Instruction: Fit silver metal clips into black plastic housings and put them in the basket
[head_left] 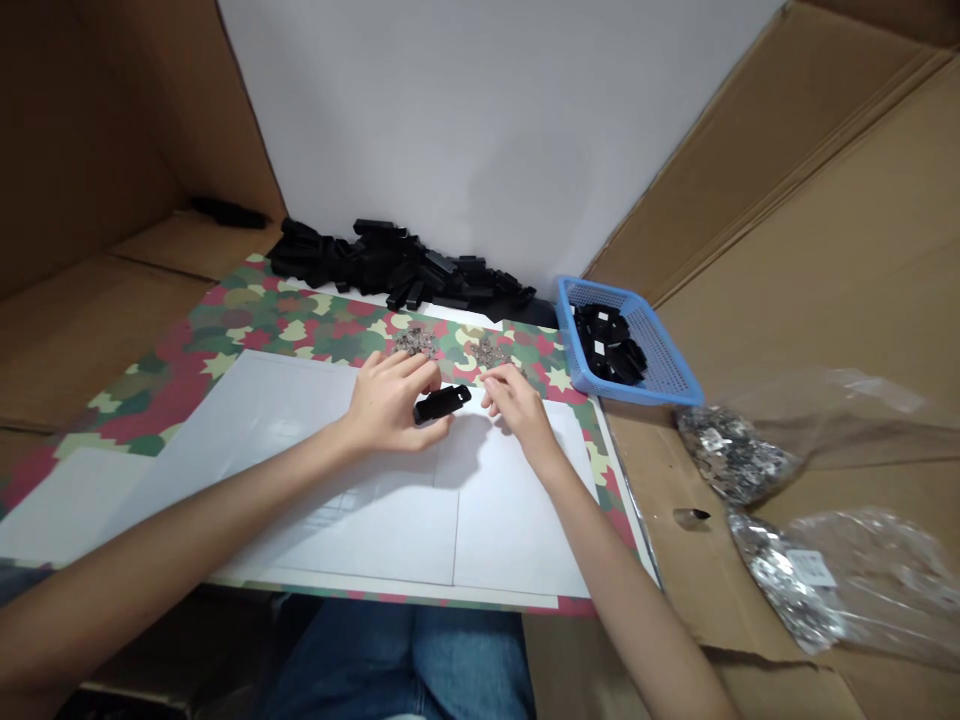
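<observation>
My left hand [394, 400] is wrapped round a small black elongated part [442, 402], held above the white sheet [360, 530] with its far end pointing right. That end has a small opening. To its right, my right hand [516, 405] has thumb and fingertips pinched together, a short way from the black part. Whatever the pinch holds, if anything, is too small to make out. Just beyond the hands lie two small heaps of tiny metal pieces, a left heap [416, 341] and a right heap [489, 353].
Many black parts [405, 265] are piled along the wall. A blue basket [675, 375] at the right holds more black pieces. Clear bags of metal parts, an upper bag [731, 455] and a lower bag [795, 590], rest on cardboard. Cardboard walls flank the camouflage-patterned table cover [202, 350].
</observation>
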